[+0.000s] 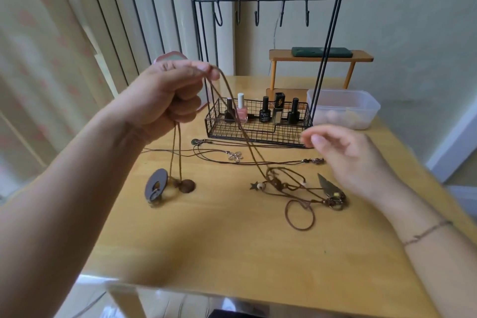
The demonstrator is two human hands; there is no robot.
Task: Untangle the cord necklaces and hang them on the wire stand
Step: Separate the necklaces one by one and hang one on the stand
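None of the five hooks on the wire stand carries a necklace yet, so the hanging is judged not begun. A brown cord is pinched up by the left hand above the table, near its far-left part; a disc pendant dangles from it down to the surface. The cord's other run descends into a knotted cluster toward the right edge — it is judged unfreed. The right hand hovers relaxed, grasping nothing. Two thinner necklaces lie flat before the stand's basket, seemingly separate.
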